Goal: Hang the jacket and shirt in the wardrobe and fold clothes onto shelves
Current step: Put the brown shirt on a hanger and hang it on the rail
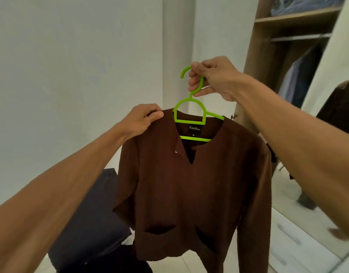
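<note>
Gripped in the right hand is the hook of a green hanger, from which a brown shirt hangs below; its shoulder (viewer's left) is pinched by the left hand, the wardrobe standing open at right
</note>
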